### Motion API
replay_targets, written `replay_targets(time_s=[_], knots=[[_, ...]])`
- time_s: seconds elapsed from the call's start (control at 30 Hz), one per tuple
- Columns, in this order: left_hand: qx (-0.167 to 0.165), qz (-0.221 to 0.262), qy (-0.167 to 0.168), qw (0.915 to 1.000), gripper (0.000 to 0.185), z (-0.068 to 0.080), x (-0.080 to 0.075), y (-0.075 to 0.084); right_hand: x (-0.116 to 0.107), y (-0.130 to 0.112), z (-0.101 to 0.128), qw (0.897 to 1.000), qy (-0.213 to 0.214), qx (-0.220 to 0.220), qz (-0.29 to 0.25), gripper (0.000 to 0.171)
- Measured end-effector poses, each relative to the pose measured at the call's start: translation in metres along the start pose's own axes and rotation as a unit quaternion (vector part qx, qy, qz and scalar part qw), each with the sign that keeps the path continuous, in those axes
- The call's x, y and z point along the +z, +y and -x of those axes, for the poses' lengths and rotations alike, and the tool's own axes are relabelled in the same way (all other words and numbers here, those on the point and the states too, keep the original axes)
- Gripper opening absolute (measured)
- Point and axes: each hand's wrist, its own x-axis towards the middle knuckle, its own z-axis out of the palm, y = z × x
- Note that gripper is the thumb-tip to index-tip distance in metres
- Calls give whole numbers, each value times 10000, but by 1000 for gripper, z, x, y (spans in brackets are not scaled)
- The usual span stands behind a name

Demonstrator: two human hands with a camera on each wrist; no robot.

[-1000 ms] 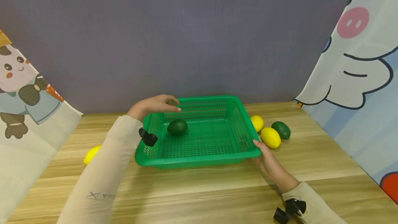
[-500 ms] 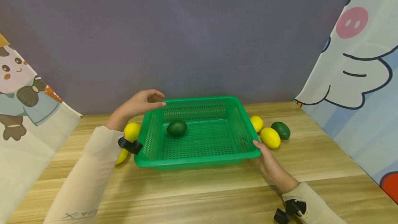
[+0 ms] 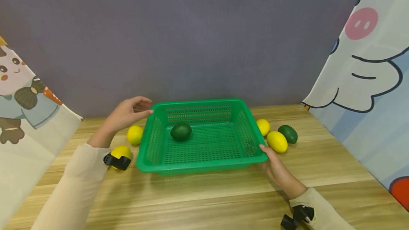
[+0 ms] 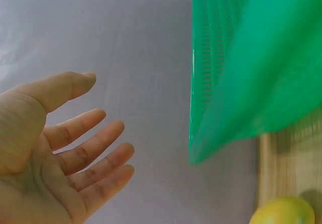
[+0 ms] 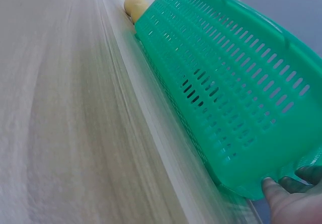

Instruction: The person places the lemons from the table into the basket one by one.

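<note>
A green plastic basket [image 3: 204, 166] with slotted walls stands on the wooden table. Inside it, toward the left, lies one dark green avocado [image 3: 181, 131]. My right hand [image 3: 277, 169] grips the basket's near right corner, thumb on the rim; in the right wrist view the fingers [image 5: 297, 204] are at the basket's end. My left hand [image 3: 127, 114] hovers by the far left corner of the basket, holding nothing. The left wrist view shows its fingers [image 4: 95, 153] spread, apart from the rim.
Left of the basket lie two lemons, a far lemon [image 3: 135, 135] and a nearer lemon [image 3: 120, 152] partly behind the wrist camera. To its right are two more lemons [image 3: 277, 142] and another avocado [image 3: 288, 134]. A grey partition [image 3: 204, 38] rises behind the table.
My left hand has moved left from above the basket to beyond its far left corner, uncovering the lemons there. The right hand keeps its grip; the avocado in the basket stays put.
</note>
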Motion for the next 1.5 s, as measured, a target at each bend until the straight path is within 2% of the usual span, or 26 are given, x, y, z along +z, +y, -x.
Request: replay_targets(time_s=[0.33, 0.57, 1.0, 1.2, 1.5], knots=[[119, -291, 382, 9988, 47, 30, -7, -22, 4, -2, -1, 9988, 181, 334, 302, 32], [173, -341, 531, 9979, 42, 44, -8, -39, 5, -1, -2, 9987, 184, 344, 327, 32], [33, -464, 433, 9980, 46, 68, -7, -66, 6, -2, -4, 9983, 254, 377, 362, 32], [-184, -734, 285, 9967, 49, 77, -3, -76, 3, 0, -2, 9987, 161, 360, 321, 32], [-406, -988, 127, 9942, 53, 82, 2, -83, 1, 1, 0, 9991, 205, 276, 229, 30]])
